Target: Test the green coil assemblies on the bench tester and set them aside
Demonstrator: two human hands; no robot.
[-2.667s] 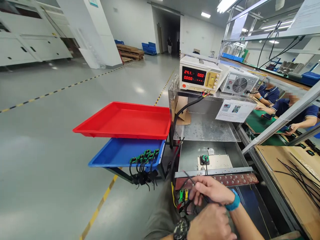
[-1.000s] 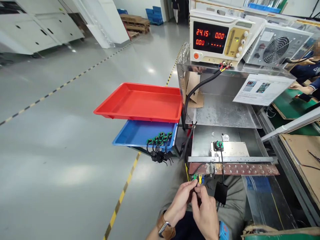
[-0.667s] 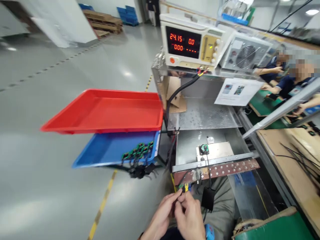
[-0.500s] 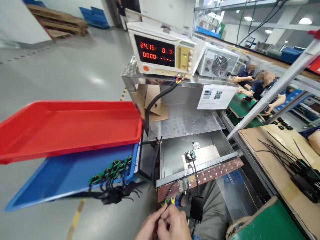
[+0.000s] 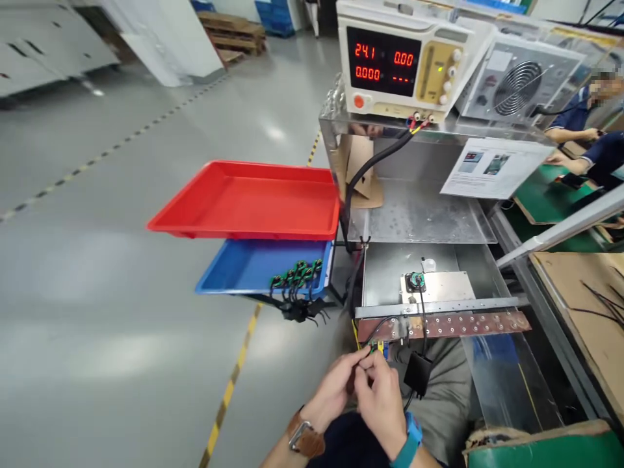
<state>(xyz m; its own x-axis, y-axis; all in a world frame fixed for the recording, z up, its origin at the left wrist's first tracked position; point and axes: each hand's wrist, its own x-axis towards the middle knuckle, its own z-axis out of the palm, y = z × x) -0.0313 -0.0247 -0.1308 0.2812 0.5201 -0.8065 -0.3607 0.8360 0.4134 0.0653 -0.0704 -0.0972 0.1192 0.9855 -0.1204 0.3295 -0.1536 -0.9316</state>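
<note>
My left hand, below a brown strap, and my right hand, below a teal band, meet fingertip to fingertip over my lap. Both pinch at a small spot beside green, yellow and blue connectors under the brown strip's edge. Whatever lies between the fingers is hidden. A black cable runs down from the strip towards them. To the right of my right hand hangs a square black box. Its cable rises to a round part with a green circuit board on a metal plate.
A power supply with red digits stands on the metal shelf. Left of the bench are a red tray and, lower, a blue tray holding several green-board parts with cables. Co-workers sit at the right behind a metal post.
The view has swung left and tilted down, so the bench appears farther right and both wrists now show. My hands stay pinched together by the connectors.
</note>
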